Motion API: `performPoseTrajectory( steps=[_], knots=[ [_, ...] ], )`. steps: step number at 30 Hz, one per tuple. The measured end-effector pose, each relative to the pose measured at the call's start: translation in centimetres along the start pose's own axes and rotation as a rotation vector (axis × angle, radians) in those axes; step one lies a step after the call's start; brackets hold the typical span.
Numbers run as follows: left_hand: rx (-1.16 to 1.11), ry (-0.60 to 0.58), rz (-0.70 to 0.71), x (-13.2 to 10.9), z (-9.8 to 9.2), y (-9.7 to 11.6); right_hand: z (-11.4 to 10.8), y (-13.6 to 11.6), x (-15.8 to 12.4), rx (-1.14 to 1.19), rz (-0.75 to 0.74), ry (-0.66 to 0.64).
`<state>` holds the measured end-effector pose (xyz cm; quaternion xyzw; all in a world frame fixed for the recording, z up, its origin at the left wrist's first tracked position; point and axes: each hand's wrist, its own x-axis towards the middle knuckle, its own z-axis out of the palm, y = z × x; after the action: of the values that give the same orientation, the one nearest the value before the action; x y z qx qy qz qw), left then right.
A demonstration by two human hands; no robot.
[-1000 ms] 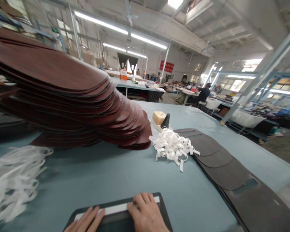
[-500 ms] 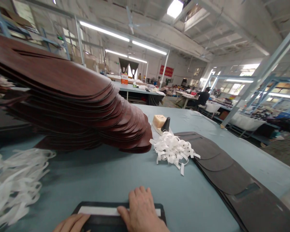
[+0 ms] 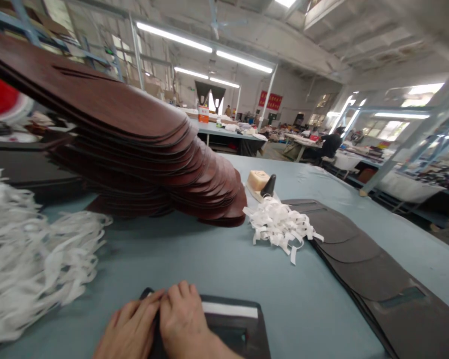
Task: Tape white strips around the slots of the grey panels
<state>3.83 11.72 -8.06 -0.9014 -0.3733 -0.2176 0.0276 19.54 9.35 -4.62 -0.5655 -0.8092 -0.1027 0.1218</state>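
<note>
A dark leather-like panel [image 3: 262, 331] with a rectangular window lies at the front edge of the view. Along its top edge runs a white strip [image 3: 230, 310]. My right hand [image 3: 183, 316] presses on the left part of that edge, its fingers close together over the strip and the panel. Right beside it, my left hand [image 3: 130, 326] grips the panel's upper left corner with bent fingers. The two hands touch, and their fingertips and thumbs are partly hidden.
A tall fanned stack of brown panels [image 3: 134, 114] overhangs the table at the left. White strips lie in a large heap [image 3: 60, 259] and a smaller pile [image 3: 280, 222]. Dark panels [image 3: 359, 259] lie overlapped on the right. Behind stand a yellowish block [image 3: 258, 179] and a black cone [image 3: 268, 185].
My right hand has moved left along the strip to meet my left hand, which has come up onto the corner. More of the strip's right end and the window now show. The camera has turned slightly.
</note>
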Motion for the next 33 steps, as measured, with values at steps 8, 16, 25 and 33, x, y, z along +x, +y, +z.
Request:
performPoseTrajectory(
  steps=[8,16,25,33],
  knots=[
    [-0.012,-0.185,-0.115,1.9,-4.4,3.0,-3.1,2.0,-2.9,0.083,-0.027,-0.078],
    [-0.049,-0.199,-0.143,1.8,-5.1,3.4,-5.8,10.3,-13.7,0.028,-0.097,-0.014],
    [-0.061,-0.161,-0.088,1.7,-4.5,3.5,-6.1,10.2,-11.4,0.255,0.087,-0.067],
    [0.030,-0.218,-0.088,2.3,-4.3,5.6,-3.2,5.6,-5.1,0.224,0.147,-0.066]
  ],
)
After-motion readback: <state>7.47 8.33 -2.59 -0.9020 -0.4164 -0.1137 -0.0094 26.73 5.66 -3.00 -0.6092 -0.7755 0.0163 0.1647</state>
